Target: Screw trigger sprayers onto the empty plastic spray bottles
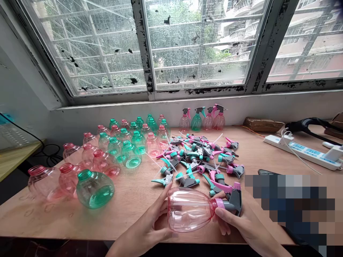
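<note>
A clear pink spray bottle (189,210) lies sideways between my two hands near the table's front edge. My left hand (152,221) grips its base end, the fingers partly hidden behind it. At the neck, my right hand (235,221) has thumb and fingers closed round the pink collar of a grey spray head (233,201) with a pink trigger, which sits on the bottle's mouth. Just beyond lies a heap of loose spray heads (198,153) in grey, pink and teal with white tubes. A headless green bottle (95,189) stands left of my left hand.
Several open pink and green bottles (128,154) stand on the left of the wooden table (139,214). Bottles with heads fitted (197,121) line the wall. At right are a white power strip (302,151), a brown package (264,124) and a blurred-out patch (297,207).
</note>
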The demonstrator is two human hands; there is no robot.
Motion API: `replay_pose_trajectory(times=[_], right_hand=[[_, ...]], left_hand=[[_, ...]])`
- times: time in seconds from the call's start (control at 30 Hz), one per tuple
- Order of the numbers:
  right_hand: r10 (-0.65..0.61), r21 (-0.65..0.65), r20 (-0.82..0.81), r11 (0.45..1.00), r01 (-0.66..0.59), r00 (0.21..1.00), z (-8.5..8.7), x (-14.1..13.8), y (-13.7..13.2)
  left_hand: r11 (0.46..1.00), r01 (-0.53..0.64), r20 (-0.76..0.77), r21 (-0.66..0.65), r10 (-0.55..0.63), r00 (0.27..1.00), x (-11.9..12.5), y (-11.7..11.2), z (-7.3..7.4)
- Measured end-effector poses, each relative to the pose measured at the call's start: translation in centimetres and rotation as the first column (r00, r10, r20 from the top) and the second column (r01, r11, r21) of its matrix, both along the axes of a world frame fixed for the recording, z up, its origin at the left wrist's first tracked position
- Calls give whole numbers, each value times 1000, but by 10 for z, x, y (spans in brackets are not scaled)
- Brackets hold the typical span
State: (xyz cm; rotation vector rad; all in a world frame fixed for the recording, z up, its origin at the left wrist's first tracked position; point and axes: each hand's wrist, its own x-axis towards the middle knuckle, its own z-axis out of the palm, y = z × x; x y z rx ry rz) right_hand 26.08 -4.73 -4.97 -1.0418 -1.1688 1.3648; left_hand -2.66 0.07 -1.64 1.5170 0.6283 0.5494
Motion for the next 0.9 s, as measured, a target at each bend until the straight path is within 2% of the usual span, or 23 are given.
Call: replay_pose_trajectory(times=[0.23,0.5,0.73,0.9], right_hand=[[7,-24,29,1000,-6,1000,3,1,-2],[-3,1,12,1000,3,1000,4,-1,0],[24,2,8,1000,-24,1000,3,0,1],[13,-11,10,1000,-13,1000,4,0,-1]], left_hand=[[999,21,28,-35,-20,999,3,0,6],[998,11,-10,59,-11,1000,0,0,2],[999,47,37,-19,-46,998,1,1,2],[998,23,-17,52,-22,1000,-1,0,1]])
